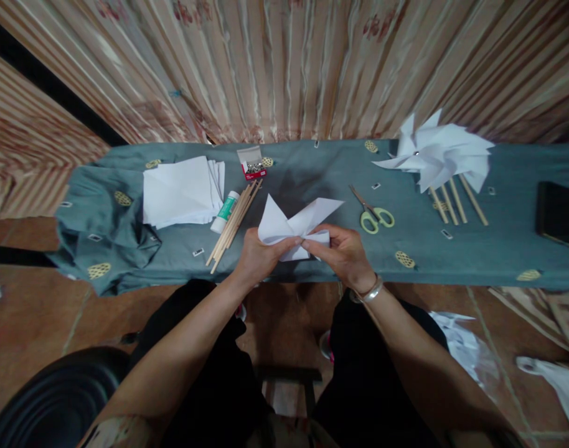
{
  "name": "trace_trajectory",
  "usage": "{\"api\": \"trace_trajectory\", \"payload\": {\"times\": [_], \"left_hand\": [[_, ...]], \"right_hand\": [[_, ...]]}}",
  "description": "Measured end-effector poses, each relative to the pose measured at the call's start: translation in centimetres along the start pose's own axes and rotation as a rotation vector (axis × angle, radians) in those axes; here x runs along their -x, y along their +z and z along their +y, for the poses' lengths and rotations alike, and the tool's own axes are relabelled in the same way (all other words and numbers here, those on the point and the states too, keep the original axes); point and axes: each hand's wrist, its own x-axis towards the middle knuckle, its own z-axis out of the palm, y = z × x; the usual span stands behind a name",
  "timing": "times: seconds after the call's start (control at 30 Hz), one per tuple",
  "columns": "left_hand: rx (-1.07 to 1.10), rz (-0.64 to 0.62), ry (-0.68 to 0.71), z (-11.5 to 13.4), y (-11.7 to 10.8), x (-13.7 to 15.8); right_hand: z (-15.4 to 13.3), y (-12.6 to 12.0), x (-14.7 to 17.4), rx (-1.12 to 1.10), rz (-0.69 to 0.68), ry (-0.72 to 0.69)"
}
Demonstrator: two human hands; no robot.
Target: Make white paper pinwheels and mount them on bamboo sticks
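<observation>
A white paper pinwheel (307, 219) is held at the front edge of the cloth-covered table, its blades folded in toward the middle. My left hand (263, 254) grips its left side, with the thumb pressed at the centre. From the right, my right hand (343, 249) pinches the paper, its thumb meeting the left one at the centre. Whatever may lie under the thumbs is hidden. Left of the hands are a bundle of wooden sticks (235, 227) and a glue stick (225, 213). Scissors with green handles (376, 219) lie to the right.
A stack of white paper (179, 193) lies on the green tablecloth (284, 168) at left. Behind the sticks stands an open red box of small metal pins (253, 165). Pinwheels on sticks (446, 155) lie at right, near a black phone (559, 213). A pleated curtain (284, 74) hangs behind.
</observation>
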Motion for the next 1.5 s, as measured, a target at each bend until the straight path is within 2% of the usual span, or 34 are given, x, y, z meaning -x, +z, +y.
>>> {"api": "trace_trajectory", "payload": {"times": [0.3, 0.77, 0.93, 1.2, 1.5], "left_hand": [[0.041, -0.004, 0.006, -0.4, 0.0, -0.2], [-0.043, -0.007, -0.029, 0.1, -0.1, 0.0], [-0.046, -0.026, -0.043, 0.2, -0.1, 0.1], [0.049, -0.044, -0.119, 0.7, -0.1, 0.1], [0.123, -0.086, -0.232, 1.4, 0.0, 0.3]], "right_hand": [[0.0, 0.0, -0.1, 0.033, 0.009, -0.021], [0.2, -0.3, -0.3, 0.070, 0.035, -0.007], [0.0, -0.5, -0.3, 0.067, -0.013, 0.013], [-0.6, -1.7, -0.6, 0.066, -0.111, 0.036], [-0.9, -1.2, -0.6, 0.044, -0.091, 0.041]]}}
